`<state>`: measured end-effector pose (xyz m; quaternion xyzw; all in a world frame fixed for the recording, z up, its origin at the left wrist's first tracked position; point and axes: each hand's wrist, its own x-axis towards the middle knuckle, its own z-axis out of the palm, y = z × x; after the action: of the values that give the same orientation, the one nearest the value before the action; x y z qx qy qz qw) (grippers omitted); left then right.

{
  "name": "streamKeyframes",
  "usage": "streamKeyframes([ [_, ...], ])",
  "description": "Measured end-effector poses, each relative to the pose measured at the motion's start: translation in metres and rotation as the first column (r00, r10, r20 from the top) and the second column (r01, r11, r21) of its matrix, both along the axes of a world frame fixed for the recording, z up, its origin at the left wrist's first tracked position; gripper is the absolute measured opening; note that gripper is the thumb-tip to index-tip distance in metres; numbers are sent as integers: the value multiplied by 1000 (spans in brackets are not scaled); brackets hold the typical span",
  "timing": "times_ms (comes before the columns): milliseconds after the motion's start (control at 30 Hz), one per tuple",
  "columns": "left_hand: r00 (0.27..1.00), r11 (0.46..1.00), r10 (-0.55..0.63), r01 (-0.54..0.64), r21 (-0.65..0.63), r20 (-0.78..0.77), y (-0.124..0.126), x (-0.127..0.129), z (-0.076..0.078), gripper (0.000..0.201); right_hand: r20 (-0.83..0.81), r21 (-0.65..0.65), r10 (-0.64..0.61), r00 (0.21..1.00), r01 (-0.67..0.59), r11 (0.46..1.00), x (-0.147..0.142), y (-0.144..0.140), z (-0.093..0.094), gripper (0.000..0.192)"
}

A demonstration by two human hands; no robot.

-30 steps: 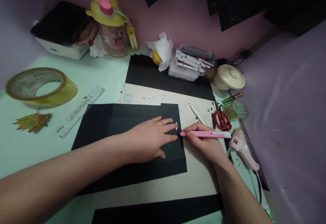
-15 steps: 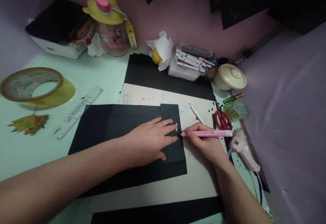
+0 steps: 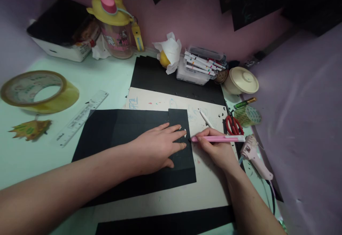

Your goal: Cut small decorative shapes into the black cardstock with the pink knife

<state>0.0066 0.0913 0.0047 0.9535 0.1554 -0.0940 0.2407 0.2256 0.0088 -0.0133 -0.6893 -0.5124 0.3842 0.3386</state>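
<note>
Black paper [image 3: 107, 135] lies flat on the cream board [image 3: 208, 188]; left hand [image 3: 157, 147] rests open, palm down, on the paper; right hand [image 3: 216, 149] grips the pink knife [image 3: 217, 139], tip at the paper's right edge.

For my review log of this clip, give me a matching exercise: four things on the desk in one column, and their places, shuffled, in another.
Things:
1. pink craft knife
2. red scissors
3. tape roll
4. left hand

Places:
A. far left of the desk
B. flat on the black paper
C. held in the right hand
D. right of the beige board, above the glue gun

Pairs: 1-C, 2-D, 3-A, 4-B
</note>
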Motion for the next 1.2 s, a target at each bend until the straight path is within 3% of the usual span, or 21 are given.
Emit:
streamKeyframes([
  [1200, 1000, 1000, -2, 2, 17, 16, -1, 0, -2, 64, -24, -2, 75, 997, -75, 997, -5, 0, 4, 15],
])
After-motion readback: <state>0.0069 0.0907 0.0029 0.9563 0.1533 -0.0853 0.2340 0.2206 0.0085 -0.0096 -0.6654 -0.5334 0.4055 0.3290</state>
